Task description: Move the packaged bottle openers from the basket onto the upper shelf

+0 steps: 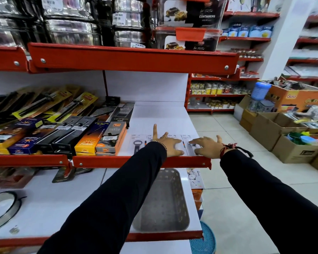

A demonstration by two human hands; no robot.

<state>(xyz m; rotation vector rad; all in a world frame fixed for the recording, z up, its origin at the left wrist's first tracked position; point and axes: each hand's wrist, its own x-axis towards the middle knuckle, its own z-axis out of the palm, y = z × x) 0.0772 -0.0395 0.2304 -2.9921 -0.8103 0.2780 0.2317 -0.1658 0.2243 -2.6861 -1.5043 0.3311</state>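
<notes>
Your left hand [170,144] lies flat and spread on the packaged bottle openers [139,144], index finger stretched forward, palm pressing the white card backing; it grips nothing. Your right hand [207,146] is likewise splayed, fingers wide, resting on top of the rightmost pack [190,143] near the shelf's end, pressing rather than holding. Both sleeves are dark cloth, and a red thread band circles the right wrist.

The openers lie in a flat row under and just beside your hands, along the front of the upper shelf [163,116], a smooth white board with a glossy red metal lip. One dark metal opener with a ring head shows through clear plastic just left of your left hand. To their left, touching the row, stand cardboard boxes of lighters [111,140] in orange and grey.

Below your forearms, on the lower white shelf, sits the basket [165,204], a grey rectangular plastic tray with perforated walls; its visible floor looks bare
</notes>
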